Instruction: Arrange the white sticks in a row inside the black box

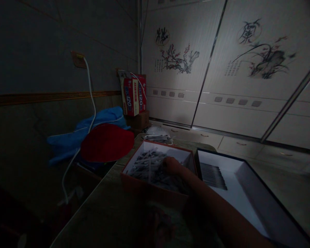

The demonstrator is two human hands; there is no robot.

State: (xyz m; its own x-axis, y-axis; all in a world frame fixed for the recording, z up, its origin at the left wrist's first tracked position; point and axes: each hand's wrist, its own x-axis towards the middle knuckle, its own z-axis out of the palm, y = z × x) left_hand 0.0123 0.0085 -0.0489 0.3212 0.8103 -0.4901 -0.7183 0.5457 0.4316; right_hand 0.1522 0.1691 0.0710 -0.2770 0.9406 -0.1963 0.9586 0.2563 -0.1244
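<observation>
My right hand reaches down into an orange-rimmed box with a white inside. Its fingers curl together at a jumbled heap of slim, pen-like sticks, pale and dark; what they grip is hidden. Beside it on the right stands a larger dark-edged box with a white floor. A neat row of dark, pen-like sticks lies in that box near its left wall. A dim, smeared shape sits low in the middle of the picture; I cannot tell whether it is my left hand.
Both boxes rest on a greenish table. Behind them lies a clear plastic bag. To the left are a red round item, blue cloth and a white cable. A red carton stands by the sliding doors.
</observation>
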